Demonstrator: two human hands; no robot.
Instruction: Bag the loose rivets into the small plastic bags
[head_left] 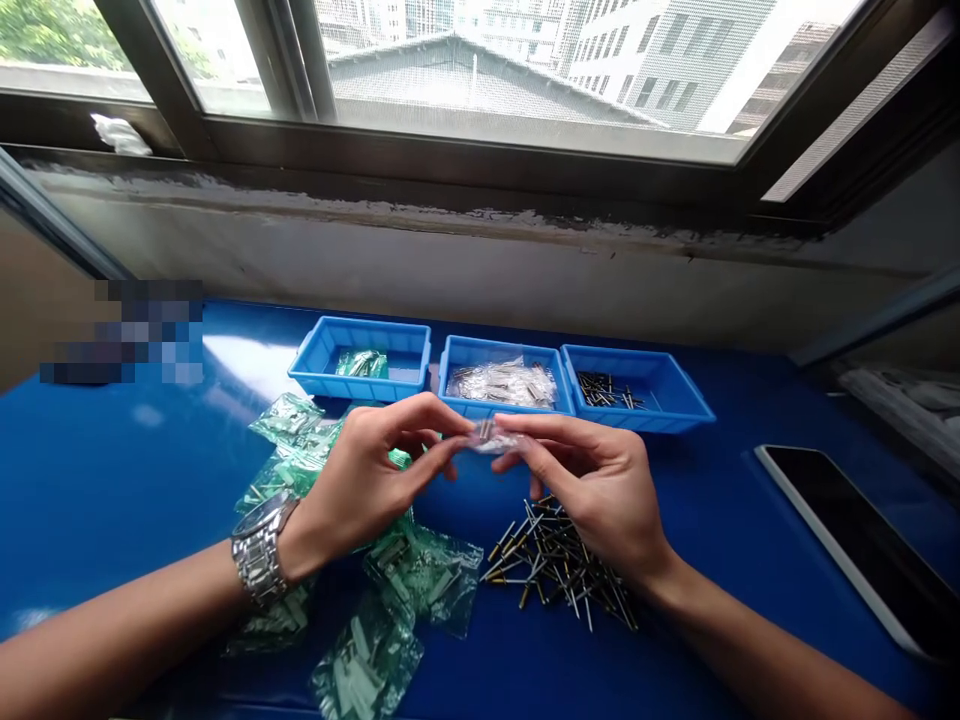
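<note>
Between my two hands is a small clear plastic bag (495, 438) with short metal pieces inside. My left hand (390, 465) pinches its left end between thumb and fingers, and a metal watch circles that wrist. The other end is pinched by my right hand (592, 475). Below my right hand lies a loose pile of rivets (559, 565), with thin silver shanks and black or brass-coloured ends. Green plastic bags (427, 575) holding pale strips and small parts lie under and around my left hand. My left hand and forearm partly cover them.
Three blue trays stand in a row behind my hands: the left tray (311, 370) holds a green bag, the middle tray (448, 365) clear bags, the right tray (679, 400) dark rivets. A phone (847, 540) lies at right. A window (480, 140) rises behind the blue table (135, 480).
</note>
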